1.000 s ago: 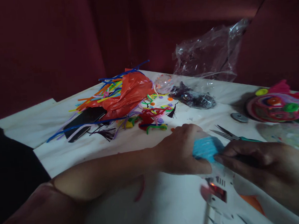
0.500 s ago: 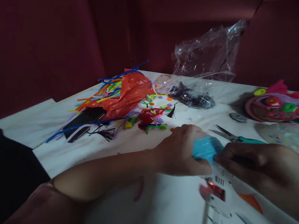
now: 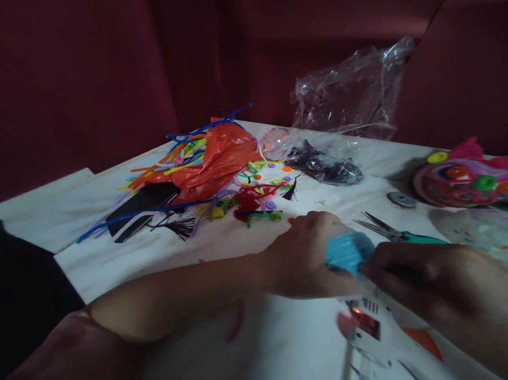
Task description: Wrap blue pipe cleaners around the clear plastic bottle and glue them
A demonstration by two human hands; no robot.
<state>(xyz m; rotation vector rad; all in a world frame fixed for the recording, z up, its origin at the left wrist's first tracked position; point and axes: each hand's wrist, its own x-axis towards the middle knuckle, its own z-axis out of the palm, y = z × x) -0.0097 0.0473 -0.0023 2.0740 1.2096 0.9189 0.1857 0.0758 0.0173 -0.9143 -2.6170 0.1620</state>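
The left hand point(image 3: 303, 258) is gripping a blue fuzzy piece point(image 3: 347, 252), fingers curled round it; the right hand point(image 3: 418, 271) is pinching its near edge, fingertips pressed together. A white glue gun point(image 3: 374, 331) is lying just below the fingers — judged: keep the pinch steady and skin off the nozzle. Beyond the fingers, scissors point(image 3: 394, 234) are resting on the white table point(image 3: 289, 348). The room is dim, with dark red walls.

scissors point(image 3: 390, 234) behind hands, glue gun point(image 3: 374, 329) before them, on table point(image 3: 281, 349)
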